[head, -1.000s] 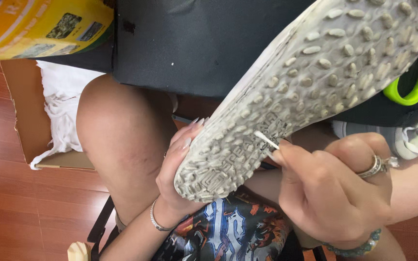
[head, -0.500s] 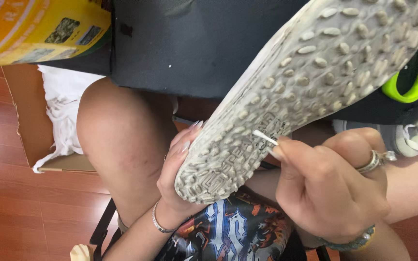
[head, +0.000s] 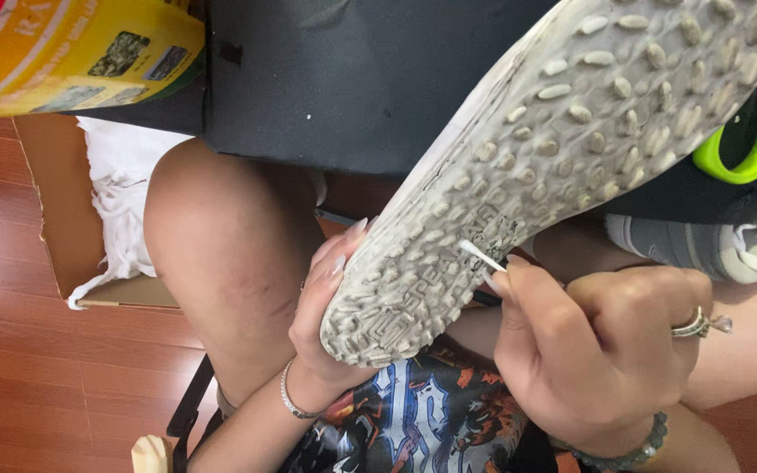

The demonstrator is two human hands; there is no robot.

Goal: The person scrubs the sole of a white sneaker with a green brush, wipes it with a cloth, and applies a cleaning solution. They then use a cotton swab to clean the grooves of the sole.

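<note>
Wood floor [head: 19, 385] below. Left hand [head: 326, 307] cupped the shoe [head: 571, 149] heel; right hand [head: 597, 350] pinched a cotton swab [head: 481, 256]. Pressing hard between studs risked snapping it.

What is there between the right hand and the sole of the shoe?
A thin white cotton swab: the right hand pinches one end, and its tip touches the studded sole of the shoe. The head view shows this.

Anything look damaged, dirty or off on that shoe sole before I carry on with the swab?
Nothing looks broken. The shoe sole is greyed with grime between its studs, darkest around the raised patch where the cotton swab in the right hand touches. The left hand cups the heel end. No studs appear missing.
</note>
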